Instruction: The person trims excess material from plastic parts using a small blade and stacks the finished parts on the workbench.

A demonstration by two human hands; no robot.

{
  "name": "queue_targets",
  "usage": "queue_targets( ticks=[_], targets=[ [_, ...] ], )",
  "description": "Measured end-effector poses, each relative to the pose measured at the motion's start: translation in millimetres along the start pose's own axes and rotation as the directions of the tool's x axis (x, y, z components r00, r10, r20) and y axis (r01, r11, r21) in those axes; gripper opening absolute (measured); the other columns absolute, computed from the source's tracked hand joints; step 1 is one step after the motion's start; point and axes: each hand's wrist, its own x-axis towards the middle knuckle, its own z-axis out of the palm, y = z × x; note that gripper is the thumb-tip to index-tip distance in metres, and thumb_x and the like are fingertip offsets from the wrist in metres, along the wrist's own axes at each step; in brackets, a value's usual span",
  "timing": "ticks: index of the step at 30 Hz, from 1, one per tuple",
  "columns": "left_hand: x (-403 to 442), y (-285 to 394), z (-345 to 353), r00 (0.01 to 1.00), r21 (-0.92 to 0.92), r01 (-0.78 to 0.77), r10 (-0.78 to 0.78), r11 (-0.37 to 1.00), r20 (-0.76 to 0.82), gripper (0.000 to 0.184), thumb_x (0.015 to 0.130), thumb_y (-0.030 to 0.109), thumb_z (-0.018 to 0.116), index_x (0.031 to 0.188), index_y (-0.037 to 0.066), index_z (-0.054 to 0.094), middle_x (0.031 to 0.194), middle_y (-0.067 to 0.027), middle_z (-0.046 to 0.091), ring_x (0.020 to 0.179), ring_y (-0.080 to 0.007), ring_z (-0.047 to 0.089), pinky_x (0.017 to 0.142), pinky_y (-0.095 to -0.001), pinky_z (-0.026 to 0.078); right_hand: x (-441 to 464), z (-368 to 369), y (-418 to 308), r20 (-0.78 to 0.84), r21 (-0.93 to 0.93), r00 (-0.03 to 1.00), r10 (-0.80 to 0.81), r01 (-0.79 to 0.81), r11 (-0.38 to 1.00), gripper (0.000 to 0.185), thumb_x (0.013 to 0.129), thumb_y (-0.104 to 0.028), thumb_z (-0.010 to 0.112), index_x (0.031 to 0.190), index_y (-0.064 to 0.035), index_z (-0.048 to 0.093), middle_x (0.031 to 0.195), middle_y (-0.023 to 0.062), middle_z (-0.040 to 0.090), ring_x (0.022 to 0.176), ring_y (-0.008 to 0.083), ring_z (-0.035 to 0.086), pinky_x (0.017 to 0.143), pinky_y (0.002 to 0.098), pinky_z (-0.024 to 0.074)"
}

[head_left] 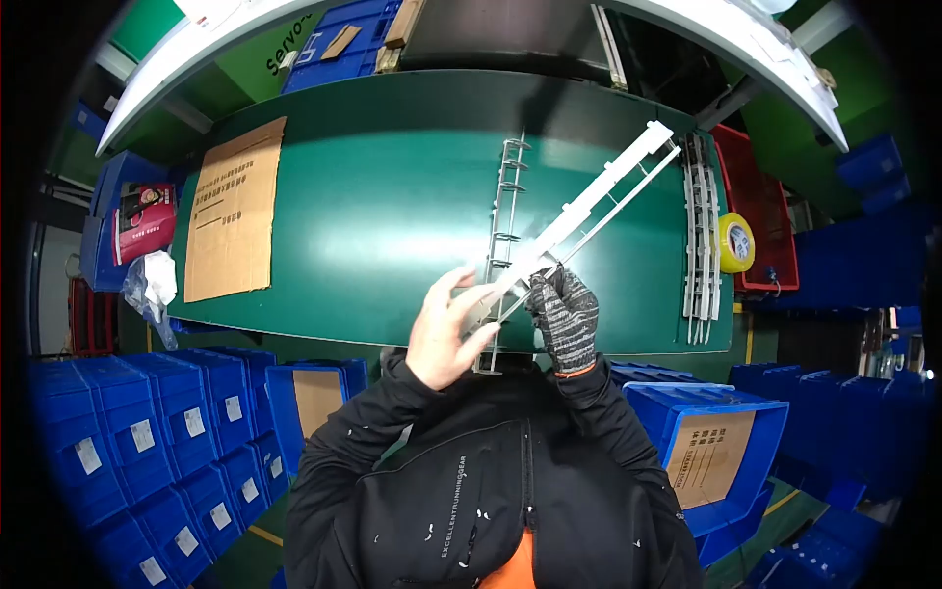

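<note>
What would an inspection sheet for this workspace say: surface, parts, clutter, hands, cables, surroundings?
Surface: green table, partly covered.
Parts: long white part slanting across a ladder-like metal strip; grouped slender strips at the right end.
Clutter: cardboard sheet at left; yellow tape roll beside the grouped slender strips.
Left hand: bare, at the long white part's near end; grip unclear.
Right hand: gloved, gripping the long white part.
Cables: nothing seen.
Surroundings: blue bins on both sides; red crate at the table's right.
</note>
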Motion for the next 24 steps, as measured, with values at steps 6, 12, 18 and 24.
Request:
queue_targets(
  ticks=[6,12,18,24],
  targets=[
    [-23,-52,-22,0.933,-0.414,0.316,-0.202,0.854,0.296,0.028,0.081,0.013,0.053,0.105,0.001,0.055,0.110,-0.0125,0.054,0.102,-0.0222,0.050,0.087,-0.0309,0.038,1,-3,-23,0.002,0.202,0.998,0.056,-0.055,0.978,0.010,0.084,-0.011,0.054,0.085,-0.0015,0.056,0.060,-0.0003,0.053,0.049,0.0053,0.045,0.044,0.0190,0.0363],
    [-30,-41,-13,0.879,-0.648,0.472,-0.374,0.598,0.296,0.021,0.087,0.018,0.048,0.090,-0.002,0.056,0.090,-0.0055,0.055,0.078,-0.0097,0.048,0.073,-0.0227,0.038,2,7,-14,0.019,0.089,0.991,-0.130,0.128,0.988,0.015,0.086,-0.011,0.049,0.096,-0.0009,0.054,0.069,0.0031,0.056,0.059,0.0088,0.052,0.052,0.0219,0.0419],
    [-17,-29,7,0.876,-0.847,0.395,-0.423,0.356,0.231,0.018,0.088,0.016,0.048,0.086,-0.001,0.054,0.088,-0.0031,0.053,0.078,-0.0079,0.046,0.076,-0.0223,0.035,-11,17,7,0.388,-0.507,0.803,-0.453,0.596,0.623,0.016,0.081,-0.014,0.052,0.086,-0.0014,0.060,0.078,0.0157,0.059,0.070,0.0318,0.057,0.061,0.0395,0.0453],
    [-11,-21,12,0.856,-0.834,0.426,-0.454,0.351,0.246,0.019,0.088,0.017,0.048,0.082,0.000,0.054,0.085,-0.0035,0.053,0.079,-0.0085,0.046,0.077,-0.0231,0.035,-14,15,3,0.366,-0.578,0.843,-0.394,0.538,0.614,0.017,0.081,-0.007,0.051,0.094,-0.0004,0.060,0.081,0.0155,0.061,0.075,0.0312,0.058,0.067,0.0388,0.0473]
  ],
)
